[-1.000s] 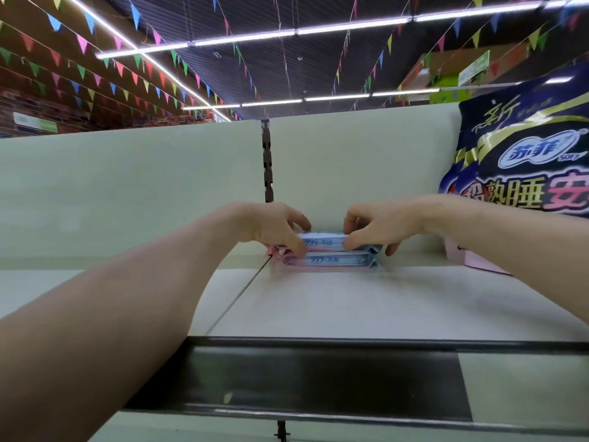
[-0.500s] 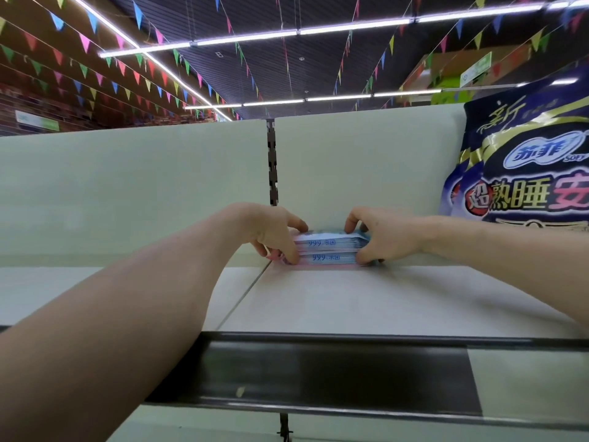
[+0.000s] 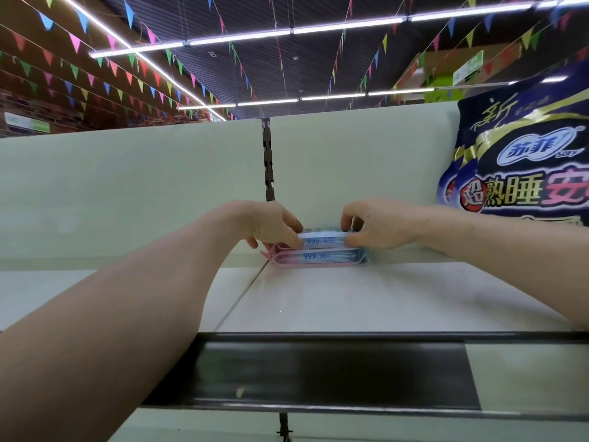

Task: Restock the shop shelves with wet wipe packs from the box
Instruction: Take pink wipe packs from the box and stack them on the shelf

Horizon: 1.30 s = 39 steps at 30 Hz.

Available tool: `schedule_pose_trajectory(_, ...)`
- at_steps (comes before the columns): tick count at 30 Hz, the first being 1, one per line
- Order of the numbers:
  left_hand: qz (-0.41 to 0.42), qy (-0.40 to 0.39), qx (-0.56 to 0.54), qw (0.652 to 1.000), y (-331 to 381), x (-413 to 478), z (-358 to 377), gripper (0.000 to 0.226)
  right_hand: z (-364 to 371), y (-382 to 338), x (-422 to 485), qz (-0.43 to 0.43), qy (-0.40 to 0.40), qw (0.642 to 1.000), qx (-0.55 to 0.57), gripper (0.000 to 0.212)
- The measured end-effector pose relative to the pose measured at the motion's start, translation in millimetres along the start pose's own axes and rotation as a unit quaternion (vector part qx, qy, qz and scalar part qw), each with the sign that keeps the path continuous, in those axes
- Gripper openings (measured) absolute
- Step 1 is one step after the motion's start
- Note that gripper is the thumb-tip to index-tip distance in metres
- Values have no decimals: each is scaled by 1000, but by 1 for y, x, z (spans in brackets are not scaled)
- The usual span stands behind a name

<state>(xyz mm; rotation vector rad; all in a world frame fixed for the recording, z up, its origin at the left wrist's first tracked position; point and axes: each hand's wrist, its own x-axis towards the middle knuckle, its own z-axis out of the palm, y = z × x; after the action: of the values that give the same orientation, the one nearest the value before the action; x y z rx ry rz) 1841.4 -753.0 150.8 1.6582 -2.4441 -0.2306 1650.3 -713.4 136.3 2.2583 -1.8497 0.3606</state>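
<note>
Coloured bunting hangs under a dark shop ceiling, and below it a pale shelf runs across the view, edged at the front by a black price rail. On the left the back panel stands bare.

The left hand reaches in low over the shelf, thumb and curled fingers pinching the left end of the upper pack. Just behind it rises the slotted upright where two panels meet.

The wet wipes sit right there — the upper pack lies flat on the lower pack, both far back on the shelf, close to the rear panel and just right of the upright, printed fronts facing out. That looks deliberate: starting at the back corner leaves the front free for more packs and gives a straight line to stack against.

The right hand mirrors the left, fingers curled over the top and thumb at the front of the upper pack's right end. Holding both ends lets the soft pack be squared over the one beneath — the step in hand, I judge, is aligning before letting go.

Far right, a tall dark-blue bag stands well apart from the stack.
</note>
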Motion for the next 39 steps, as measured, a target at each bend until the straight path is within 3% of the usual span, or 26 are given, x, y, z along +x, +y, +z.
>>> schedule_pose_trajectory(7,-6,0,71,997,-3,5,-1,65,-2,4,-6,1,-45,998,50,37)
schedule_pose_trajectory(11,16,37,131,991,0,6,-1,57,-2,3,-7,-6,-36,998,42,37)
schedule_pose_trajectory(17,13,29,135,990,-2,8,-2,61,-5,-3,-6,-10,10,1000,25,23)
schedule_pose_trajectory(26,25,53,171,983,3,7,-1,37,0,-11,-5,-29,68,997,-1,17)
schedule_pose_trajectory(33,21,93,188,977,11,11,3,35,-3,-15,-2,-23,54,998,-8,11)
schedule_pose_trajectory(39,11,88,231,969,21,9,3,32,-13,-22,-2,-20,-17,999,-45,23)
